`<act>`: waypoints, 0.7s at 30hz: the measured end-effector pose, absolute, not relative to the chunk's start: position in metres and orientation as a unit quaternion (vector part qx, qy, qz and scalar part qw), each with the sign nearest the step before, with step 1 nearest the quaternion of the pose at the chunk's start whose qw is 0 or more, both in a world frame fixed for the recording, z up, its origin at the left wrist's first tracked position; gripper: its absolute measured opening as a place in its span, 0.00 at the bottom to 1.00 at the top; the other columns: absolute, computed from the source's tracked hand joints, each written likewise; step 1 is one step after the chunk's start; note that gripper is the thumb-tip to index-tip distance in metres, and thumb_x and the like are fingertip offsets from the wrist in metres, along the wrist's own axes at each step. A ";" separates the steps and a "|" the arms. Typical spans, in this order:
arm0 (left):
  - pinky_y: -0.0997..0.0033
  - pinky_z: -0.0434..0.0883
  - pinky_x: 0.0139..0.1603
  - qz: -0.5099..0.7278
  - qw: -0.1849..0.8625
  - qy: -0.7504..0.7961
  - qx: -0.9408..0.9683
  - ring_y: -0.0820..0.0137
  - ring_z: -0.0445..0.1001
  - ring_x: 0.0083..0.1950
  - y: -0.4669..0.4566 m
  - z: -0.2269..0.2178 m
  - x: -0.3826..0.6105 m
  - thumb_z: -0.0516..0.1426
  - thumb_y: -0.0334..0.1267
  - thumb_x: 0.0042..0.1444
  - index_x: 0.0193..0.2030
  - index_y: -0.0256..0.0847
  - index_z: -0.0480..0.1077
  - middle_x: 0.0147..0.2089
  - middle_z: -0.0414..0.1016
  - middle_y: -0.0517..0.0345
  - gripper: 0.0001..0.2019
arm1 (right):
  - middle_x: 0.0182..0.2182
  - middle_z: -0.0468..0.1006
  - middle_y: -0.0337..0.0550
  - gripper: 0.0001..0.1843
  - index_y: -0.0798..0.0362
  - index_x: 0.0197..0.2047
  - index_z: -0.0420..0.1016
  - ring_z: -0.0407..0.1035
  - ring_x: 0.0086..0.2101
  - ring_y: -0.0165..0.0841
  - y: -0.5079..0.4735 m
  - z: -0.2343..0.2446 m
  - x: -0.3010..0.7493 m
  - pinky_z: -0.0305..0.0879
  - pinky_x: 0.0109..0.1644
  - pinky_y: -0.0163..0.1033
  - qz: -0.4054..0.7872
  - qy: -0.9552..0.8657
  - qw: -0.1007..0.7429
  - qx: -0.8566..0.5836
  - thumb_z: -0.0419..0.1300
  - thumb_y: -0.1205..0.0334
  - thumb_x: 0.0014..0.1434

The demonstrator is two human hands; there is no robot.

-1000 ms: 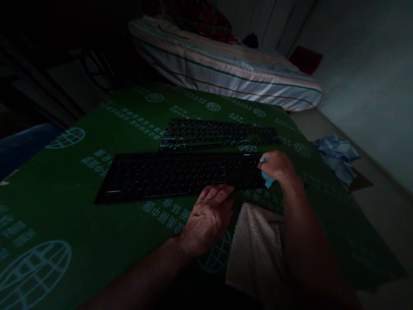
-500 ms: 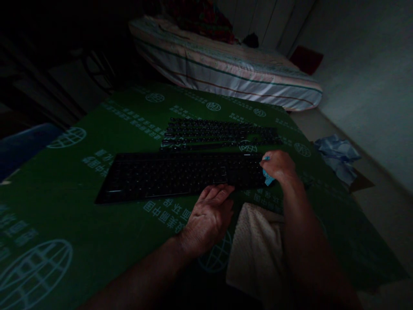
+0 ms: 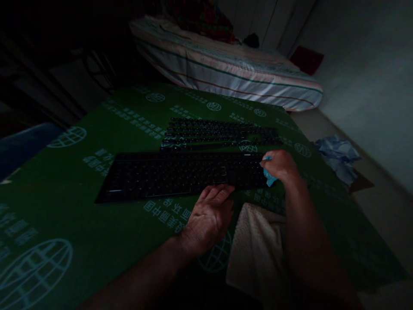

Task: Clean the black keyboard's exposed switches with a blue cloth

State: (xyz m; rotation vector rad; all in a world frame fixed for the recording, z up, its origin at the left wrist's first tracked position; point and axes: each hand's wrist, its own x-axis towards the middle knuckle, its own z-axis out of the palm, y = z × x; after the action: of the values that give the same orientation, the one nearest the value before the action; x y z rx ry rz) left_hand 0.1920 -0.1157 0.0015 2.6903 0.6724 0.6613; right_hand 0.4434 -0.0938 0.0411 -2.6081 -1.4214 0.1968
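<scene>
A black keyboard (image 3: 151,176) lies on the green table, its keycaps apparently taken off over much of its face. Rows of loose black keycaps (image 3: 203,128) are set out just behind it. My left hand (image 3: 211,215) rests with fingers stretched against the keyboard's front edge, right of its middle, holding nothing. At the keyboard's right end, my right hand (image 3: 279,165) is closed around a crumpled light-blue cloth (image 3: 269,176); part of the cloth hangs below the fingers over the keys. A beige towel (image 3: 254,249) lies between my forearms, partly hidden by the right one.
The green tabletop (image 3: 80,224) carries white globe prints and lettering. Beyond it stands a bed (image 3: 232,73) with a striped sheet. On the floor to the right lies a crumpled blue-white bag or cloth (image 3: 337,155), beside a pale wall (image 3: 371,73).
My right hand has shifted very slightly right, and the blue cloth's hanging part has changed shape a little. My left hand and the keyboard have stayed in place.
</scene>
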 end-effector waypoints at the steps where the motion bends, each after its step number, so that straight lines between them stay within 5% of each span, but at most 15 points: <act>1: 0.53 0.63 0.60 0.232 0.143 0.234 0.933 0.60 0.65 0.57 -0.115 0.001 0.192 0.52 0.32 0.58 0.38 0.39 0.73 0.57 0.68 0.52 0.08 | 0.28 0.80 0.44 0.09 0.49 0.31 0.80 0.75 0.32 0.38 -0.094 0.041 0.444 0.64 0.31 0.36 0.077 -0.486 0.082 -0.866 0.59 0.62 0.47; 21: 0.53 0.62 0.60 0.235 0.135 0.231 0.934 0.60 0.64 0.58 -0.114 -0.002 0.192 0.52 0.32 0.59 0.38 0.39 0.73 0.58 0.68 0.53 0.08 | 0.28 0.80 0.44 0.09 0.49 0.31 0.79 0.75 0.33 0.39 -0.093 0.040 0.444 0.64 0.32 0.36 0.080 -0.489 0.075 -0.865 0.58 0.62 0.47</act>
State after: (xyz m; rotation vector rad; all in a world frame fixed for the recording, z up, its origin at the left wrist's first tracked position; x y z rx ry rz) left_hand 0.1919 -0.1144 -0.0021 2.7065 0.6694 0.6800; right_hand 0.4443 -0.0932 0.0395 -2.5951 -1.4676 0.2408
